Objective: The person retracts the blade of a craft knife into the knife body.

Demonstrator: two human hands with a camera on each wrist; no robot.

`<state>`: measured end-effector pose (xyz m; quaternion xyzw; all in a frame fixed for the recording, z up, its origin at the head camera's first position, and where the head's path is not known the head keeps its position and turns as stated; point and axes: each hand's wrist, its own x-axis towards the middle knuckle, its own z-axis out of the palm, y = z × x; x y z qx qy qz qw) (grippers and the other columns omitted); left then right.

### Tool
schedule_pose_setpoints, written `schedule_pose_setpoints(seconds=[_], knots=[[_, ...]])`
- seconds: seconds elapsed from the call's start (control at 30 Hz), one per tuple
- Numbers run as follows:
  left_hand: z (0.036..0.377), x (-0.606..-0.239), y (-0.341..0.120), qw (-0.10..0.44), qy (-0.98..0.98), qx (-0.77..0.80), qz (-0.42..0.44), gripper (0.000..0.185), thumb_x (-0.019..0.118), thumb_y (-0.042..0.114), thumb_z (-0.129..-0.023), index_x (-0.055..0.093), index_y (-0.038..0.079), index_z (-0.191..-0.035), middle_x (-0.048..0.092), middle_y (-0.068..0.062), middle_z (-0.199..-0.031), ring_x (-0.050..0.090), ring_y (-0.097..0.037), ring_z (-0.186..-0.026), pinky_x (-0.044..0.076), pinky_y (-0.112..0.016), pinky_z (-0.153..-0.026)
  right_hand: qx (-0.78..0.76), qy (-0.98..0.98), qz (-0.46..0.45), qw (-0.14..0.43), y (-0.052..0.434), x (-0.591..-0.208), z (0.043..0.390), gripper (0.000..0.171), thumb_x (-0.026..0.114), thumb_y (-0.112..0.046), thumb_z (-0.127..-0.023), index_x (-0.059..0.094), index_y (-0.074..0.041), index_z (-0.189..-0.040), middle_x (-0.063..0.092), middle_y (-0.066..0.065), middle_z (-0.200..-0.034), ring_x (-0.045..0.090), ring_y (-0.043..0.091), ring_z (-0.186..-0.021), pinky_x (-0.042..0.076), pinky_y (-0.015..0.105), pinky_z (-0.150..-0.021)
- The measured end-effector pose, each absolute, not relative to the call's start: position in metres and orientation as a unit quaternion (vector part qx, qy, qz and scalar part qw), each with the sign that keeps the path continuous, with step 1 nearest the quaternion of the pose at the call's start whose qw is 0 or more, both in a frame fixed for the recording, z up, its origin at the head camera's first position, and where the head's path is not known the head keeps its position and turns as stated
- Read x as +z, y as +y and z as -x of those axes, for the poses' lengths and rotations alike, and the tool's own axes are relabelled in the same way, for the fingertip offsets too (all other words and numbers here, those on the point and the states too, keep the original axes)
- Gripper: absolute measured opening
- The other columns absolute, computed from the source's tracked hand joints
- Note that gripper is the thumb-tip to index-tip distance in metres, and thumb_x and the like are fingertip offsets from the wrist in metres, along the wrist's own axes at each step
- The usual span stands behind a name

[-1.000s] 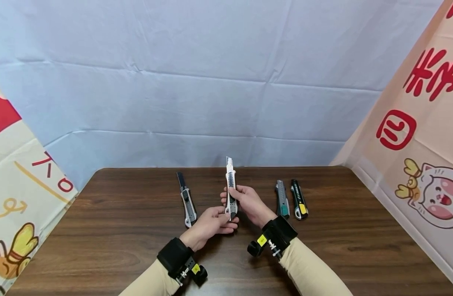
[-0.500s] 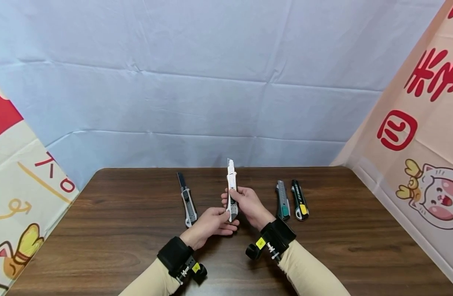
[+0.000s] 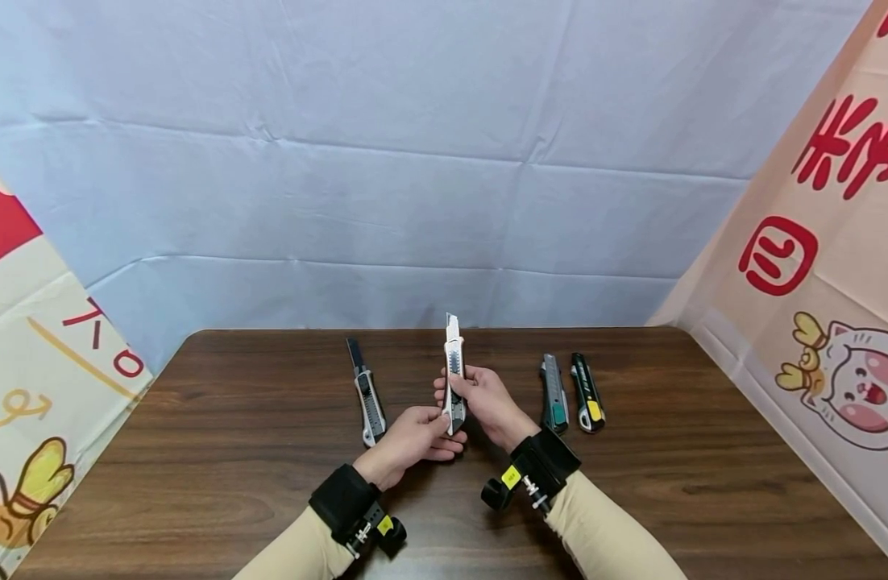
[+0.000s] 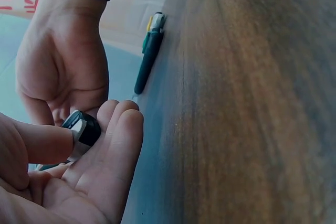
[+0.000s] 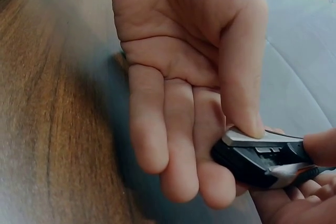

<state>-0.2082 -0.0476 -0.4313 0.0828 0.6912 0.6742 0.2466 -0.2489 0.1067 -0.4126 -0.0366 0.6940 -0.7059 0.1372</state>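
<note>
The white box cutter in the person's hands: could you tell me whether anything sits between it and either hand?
Nothing visible does. The right hand grips the white box cutter around its middle, and the left hand holds its lower end. The three other cutters lie apart on the table, to either side.

You sit at a staged recording booth, not a lived-in room: a dark brown wooden table (image 3: pixel 234 451), a creased pale blue cloth backdrop (image 3: pixel 415 161) at twelve o'clock, cartoon-printed banners (image 3: pixel 836 266) at three and nine o'clock.
</note>
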Motion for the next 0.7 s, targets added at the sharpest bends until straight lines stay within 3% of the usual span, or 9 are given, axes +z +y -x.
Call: schedule_pose_setpoints(seconds=[0.7], knots=[[0.2095,-0.4324,-0.0482,0.244,0.697,0.669,-0.077,0.037,0.039,0.015,-0.106,0.054,-0.009,-0.130,0.070,-0.021,-0.110,0.072,-0.015,-0.090,0.061,-0.033,-0.083,-0.695,0.701,0.043,0.155,0.1074,-0.4096,0.2487,0.036,0.045,-0.004,-0.102,0.044,0.010,-0.136,0.059,0.028,-0.128,0.067,0.010,-0.091,0.057,0.026,-0.084]])
